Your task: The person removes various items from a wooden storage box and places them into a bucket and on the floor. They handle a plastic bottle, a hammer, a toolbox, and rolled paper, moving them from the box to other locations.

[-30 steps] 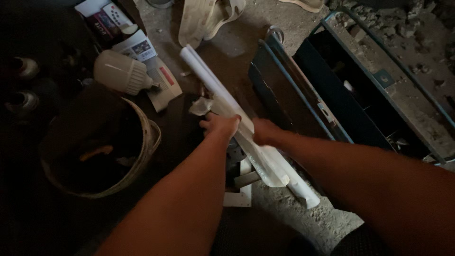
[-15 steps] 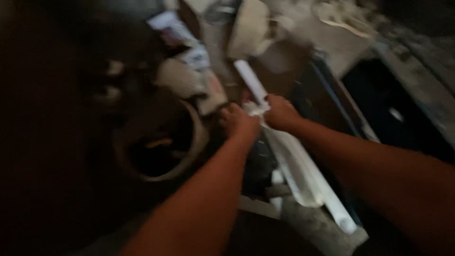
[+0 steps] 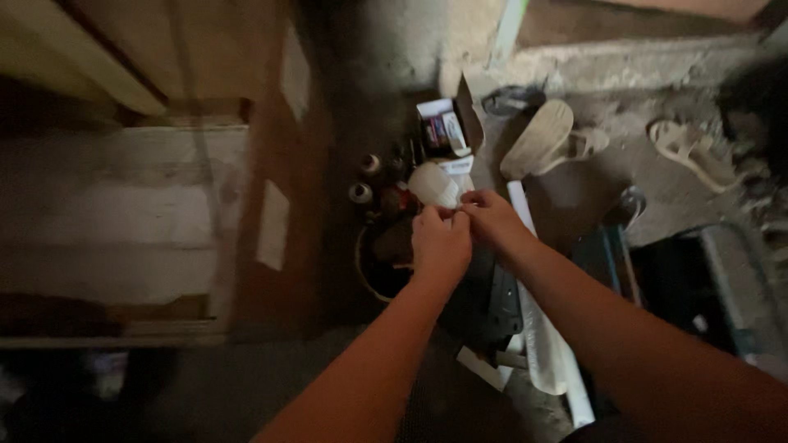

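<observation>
My left hand [image 3: 439, 242] and my right hand [image 3: 492, 220] meet fingertip to fingertip above the floor clutter. Their fingers pinch a small white piece [image 3: 460, 210] between them; it is too small and dim to say what it is. Just beyond the hands lies a white bulb-shaped thing [image 3: 430, 184]. A long white tube [image 3: 548, 344] lies on the floor under my right forearm and runs toward the lower right.
An open cardboard box [image 3: 447, 127] and small bottles [image 3: 361, 193] lie past the hands. A dark round bucket [image 3: 379, 267] sits below my left hand. Sandals [image 3: 543, 139] lie at the upper right, an open dark toolbox [image 3: 706, 287] at the right, wooden boards [image 3: 123, 205] at the left.
The view has pulled back and swung left. My hands have left the white tube, risen and come together on a small piece near the bulb.
</observation>
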